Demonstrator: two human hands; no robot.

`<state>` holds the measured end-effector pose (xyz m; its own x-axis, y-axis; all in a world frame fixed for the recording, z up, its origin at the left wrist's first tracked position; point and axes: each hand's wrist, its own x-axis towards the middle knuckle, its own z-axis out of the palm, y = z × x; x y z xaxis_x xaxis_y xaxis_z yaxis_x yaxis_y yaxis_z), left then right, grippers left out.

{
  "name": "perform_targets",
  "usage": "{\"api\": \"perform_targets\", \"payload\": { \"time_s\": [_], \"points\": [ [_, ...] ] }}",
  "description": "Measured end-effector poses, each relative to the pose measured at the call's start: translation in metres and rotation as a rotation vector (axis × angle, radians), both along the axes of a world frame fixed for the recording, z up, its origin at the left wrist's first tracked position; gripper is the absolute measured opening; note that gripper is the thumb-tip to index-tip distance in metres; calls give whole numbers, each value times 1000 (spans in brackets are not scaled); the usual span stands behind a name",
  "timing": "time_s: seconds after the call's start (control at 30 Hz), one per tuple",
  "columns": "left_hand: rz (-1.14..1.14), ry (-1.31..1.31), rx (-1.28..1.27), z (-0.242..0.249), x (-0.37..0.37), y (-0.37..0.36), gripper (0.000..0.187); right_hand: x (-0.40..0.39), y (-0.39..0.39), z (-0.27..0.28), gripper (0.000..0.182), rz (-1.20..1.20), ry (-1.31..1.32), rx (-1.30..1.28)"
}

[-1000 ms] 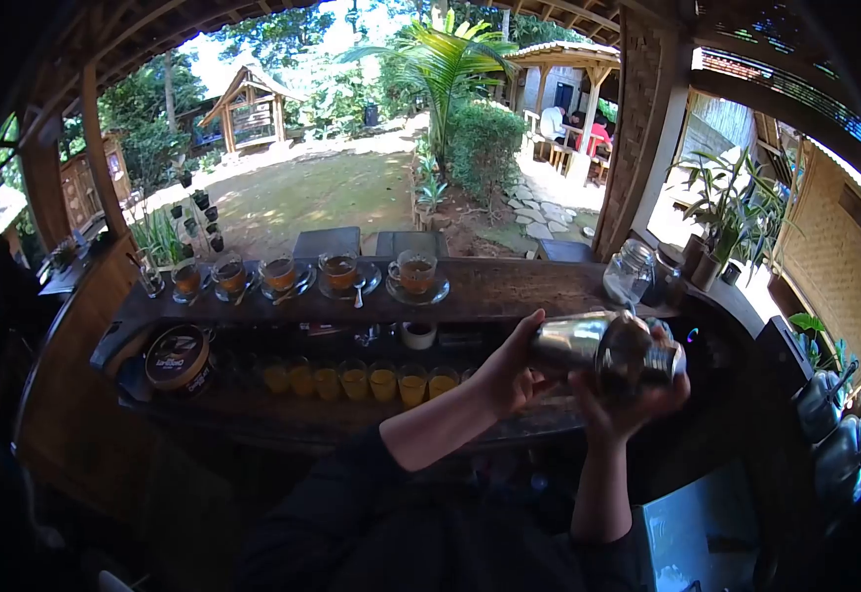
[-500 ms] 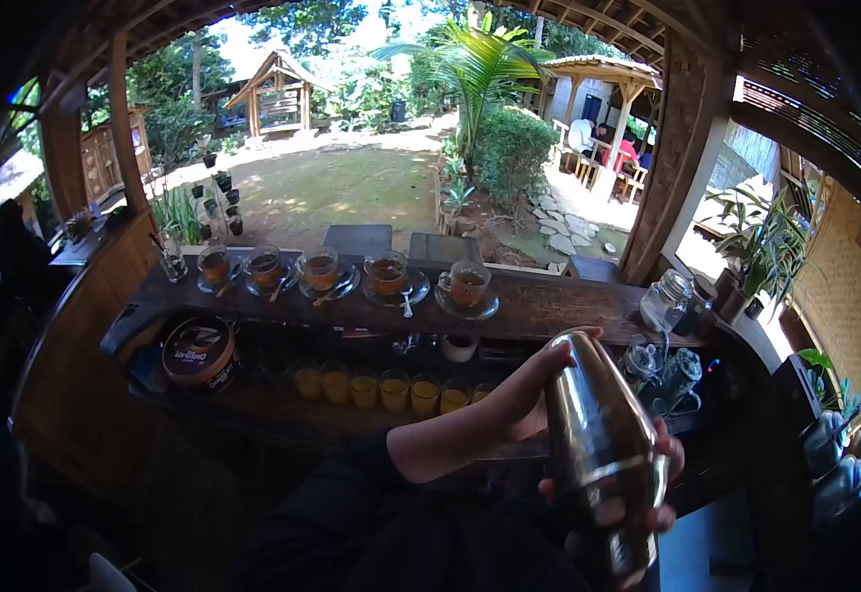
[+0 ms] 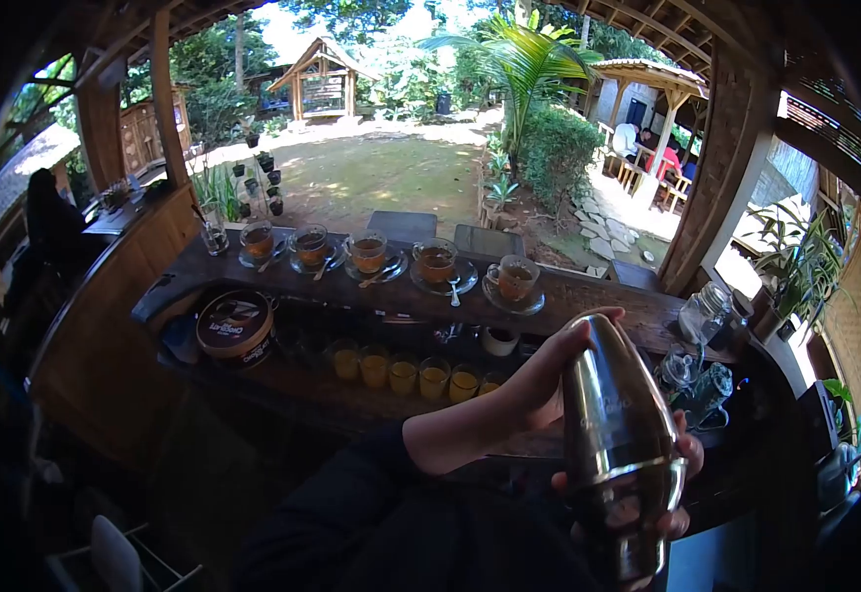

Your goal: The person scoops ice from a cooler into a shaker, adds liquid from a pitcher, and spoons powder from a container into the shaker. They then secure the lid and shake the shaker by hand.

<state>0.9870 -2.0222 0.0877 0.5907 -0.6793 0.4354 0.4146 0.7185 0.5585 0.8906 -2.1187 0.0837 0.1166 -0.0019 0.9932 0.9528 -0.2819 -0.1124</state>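
A shiny metal cocktail shaker point(image 3: 620, 424) is held tilted in front of me at the lower right. My left hand point(image 3: 549, 380) reaches in from the left and is closed over its upper end, with fingers across the tip. Lower down, my right hand point(image 3: 689, 454) wraps the body near the seam, its fingertips showing along the right side and part of it hidden behind the metal. Beyond the shaker, a glass cup of brown drink point(image 3: 516, 280) on a saucer is on the wooden counter point(image 3: 588, 313).
More glass cups of tea-coloured drink point(image 3: 366, 254) line the counter with saucers and spoons. Several glasses of yellow liquid point(image 3: 405, 377) are on the shelf below, beside a round chocolate tub point(image 3: 236, 326). Glass jars point(image 3: 704, 314) occupy the right end. People point(image 3: 637, 143) sit outside.
The view has turned slightly left, so the counter and garden appear further right. Both hands still hold the shaker, which sits a little further right in view.
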Motion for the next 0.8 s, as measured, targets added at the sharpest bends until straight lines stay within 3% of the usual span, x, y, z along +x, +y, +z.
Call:
{"api": "perform_targets", "payload": {
  "time_s": [0.03,0.07,0.13,0.2,0.27,0.33,0.4,0.43,0.47,0.5,0.53,0.57,0.6,0.67,0.7,0.77,0.8],
  "points": [
    [9,113,48,-4,5,-2,55,2,-1,-5,76,200,-16,14],
    [18,225,93,-12,11,-6,55,22,-24,1,95,-671,-211,-161],
    [60,576,267,-52,33,-16,48,67,-46,-27,102,-395,146,31],
    [115,635,308,-72,32,-20,45,71,-41,-22,107,-289,393,216],
    [7,494,103,-56,21,-13,50,52,-33,-9,93,-326,3,-108],
    [24,322,-43,-23,-4,-1,54,17,-23,8,69,-32,46,-338],
    [-88,72,-259,-32,8,8,54,-8,-8,22,50,26,-100,-461],
    [-91,99,-340,-27,7,15,51,11,-6,24,47,163,-350,-487],
    [32,253,-263,-23,1,23,45,31,7,30,48,294,-285,-354],
    [53,380,-233,-53,22,15,42,50,-6,28,57,244,-258,-458],
    [74,507,-210,-84,43,5,40,73,-8,24,69,68,-72,-505],
    [300,637,-132,-83,37,4,39,95,-1,12,76,73,224,-336],
    [390,890,-29,-93,34,3,39,103,6,18,78,63,542,-304],
    [404,826,-208,-88,18,15,40,101,17,24,77,159,352,-454],
    [426,811,-226,-79,15,29,40,89,27,30,74,213,69,-563],
    [133,307,-393,-64,-1,68,41,38,49,51,59,340,-303,-733],
    [-8,48,-450,-56,-10,83,44,18,57,57,54,330,-524,-697]
  ]
}}
